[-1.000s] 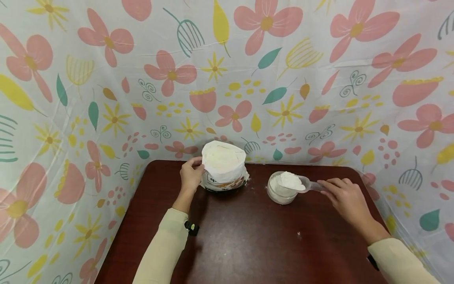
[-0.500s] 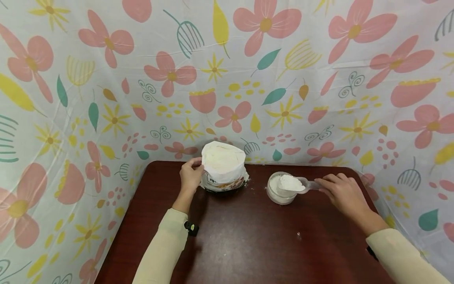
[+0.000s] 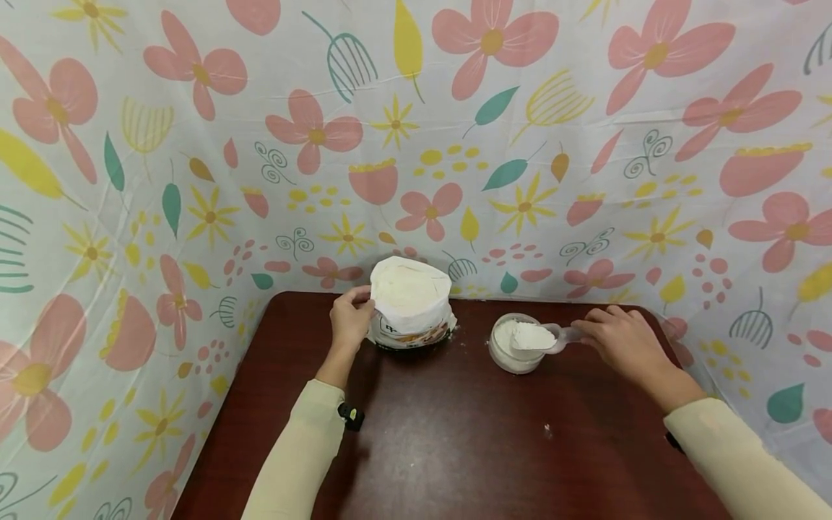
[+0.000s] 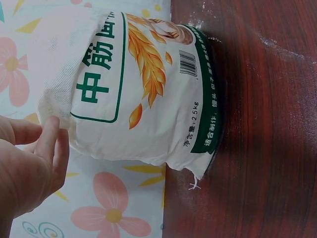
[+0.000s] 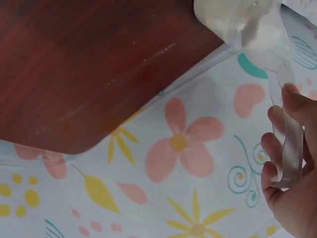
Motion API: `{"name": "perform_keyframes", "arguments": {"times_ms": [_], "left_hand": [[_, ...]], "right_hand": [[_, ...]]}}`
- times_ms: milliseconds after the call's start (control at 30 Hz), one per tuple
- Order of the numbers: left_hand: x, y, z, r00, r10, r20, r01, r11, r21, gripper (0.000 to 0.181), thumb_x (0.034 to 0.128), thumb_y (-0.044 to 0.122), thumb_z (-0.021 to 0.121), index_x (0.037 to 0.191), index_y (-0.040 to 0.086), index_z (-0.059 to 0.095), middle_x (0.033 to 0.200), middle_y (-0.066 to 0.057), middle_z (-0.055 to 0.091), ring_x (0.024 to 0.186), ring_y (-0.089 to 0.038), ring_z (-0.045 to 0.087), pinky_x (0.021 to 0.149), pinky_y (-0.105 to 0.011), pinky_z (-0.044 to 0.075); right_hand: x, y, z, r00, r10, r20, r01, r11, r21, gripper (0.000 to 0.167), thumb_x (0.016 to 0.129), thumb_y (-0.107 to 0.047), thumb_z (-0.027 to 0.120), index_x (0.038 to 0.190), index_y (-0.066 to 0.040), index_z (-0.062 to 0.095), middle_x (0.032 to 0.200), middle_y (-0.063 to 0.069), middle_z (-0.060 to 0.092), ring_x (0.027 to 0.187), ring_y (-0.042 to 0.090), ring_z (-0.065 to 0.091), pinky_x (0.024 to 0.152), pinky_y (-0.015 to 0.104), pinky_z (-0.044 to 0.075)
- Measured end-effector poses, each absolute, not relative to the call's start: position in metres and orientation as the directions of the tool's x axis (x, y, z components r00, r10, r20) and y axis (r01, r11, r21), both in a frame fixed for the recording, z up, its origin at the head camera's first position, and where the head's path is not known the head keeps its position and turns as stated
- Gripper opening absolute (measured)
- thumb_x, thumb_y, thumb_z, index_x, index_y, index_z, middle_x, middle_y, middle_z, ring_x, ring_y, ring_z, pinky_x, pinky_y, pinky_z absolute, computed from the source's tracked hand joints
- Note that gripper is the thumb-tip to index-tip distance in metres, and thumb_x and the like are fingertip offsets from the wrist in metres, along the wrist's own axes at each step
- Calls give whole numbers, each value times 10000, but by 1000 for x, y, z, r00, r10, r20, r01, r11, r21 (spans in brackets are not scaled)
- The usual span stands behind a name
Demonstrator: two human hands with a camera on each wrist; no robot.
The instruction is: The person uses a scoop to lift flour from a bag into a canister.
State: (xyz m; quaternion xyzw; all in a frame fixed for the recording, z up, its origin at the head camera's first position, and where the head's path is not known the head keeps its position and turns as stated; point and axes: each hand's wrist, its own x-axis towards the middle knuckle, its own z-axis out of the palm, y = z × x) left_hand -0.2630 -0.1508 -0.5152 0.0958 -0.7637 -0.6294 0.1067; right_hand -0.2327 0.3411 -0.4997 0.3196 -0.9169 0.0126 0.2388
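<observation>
My left hand [image 3: 351,321] pinches the rolled-down rim of a white flour bag [image 4: 143,99] between thumb and fingers. The bag stands open-topped at the back of the table, printed with wheat ears and green lettering. With my right hand [image 3: 624,347] I grip the handle of a clear plastic scoop [image 5: 293,148], fingers curled round it. White flour [image 3: 533,336] is heaped in the scoop, which is over a round clear bowl [image 3: 510,362]. That bowl also has flour in it. Whether the scoop touches the bowl's rim I cannot tell.
The dark red-brown table [image 3: 442,433] has rounded back corners. Traces of spilled flour [image 4: 277,44] lie near the bag and the bowl. A flower-printed cloth [image 3: 429,144] hangs close behind the table and along its sides.
My right hand and the scoop have shifted slightly, with the wrist turning a little, and the scoop has come lower over the bowl. The left hand keeps its hold on the bag.
</observation>
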Motion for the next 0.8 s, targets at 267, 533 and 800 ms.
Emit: {"name": "perform_keyframes", "arguments": {"times_ms": [267, 533, 800], "left_hand": [[-263, -151, -516, -958, -283, 34, -21, 189, 982, 258, 983, 22, 664, 1231, 44, 735, 1121, -168, 707, 987, -273, 699, 787, -281, 655], [-262, -151, -517, -958, -283, 39, -17, 194, 981, 262, 989, 23, 658, 1240, 54, 730, 1137, -170, 705, 994, -280, 698, 820, -317, 659], [-263, -151, -516, -957, -285, 43, -15, 198, 980, 258, 983, 22, 663, 1227, 60, 735, 1132, -168, 709, 976, -264, 694, 788, -278, 655]], "right_hand": [[-239, 335, -487, -715, -586, 381, -576, 803, 155, 298, 713, -119, 915, 991, -158, 814, 929, 38, 719, 923, 347, 666, 641, 524, 553], [-241, 328, -473, -746, -594, 301, -572, 803, 166, 272, 752, -133, 908, 1007, -162, 817, 975, 48, 750, 915, 324, 668, 728, 520, 589], [-248, 326, -465, -746, -619, 246, -582, 785, 212, 238, 770, -142, 902, 988, -174, 813, 994, 48, 748, 920, 328, 661, 713, 526, 583]]}}
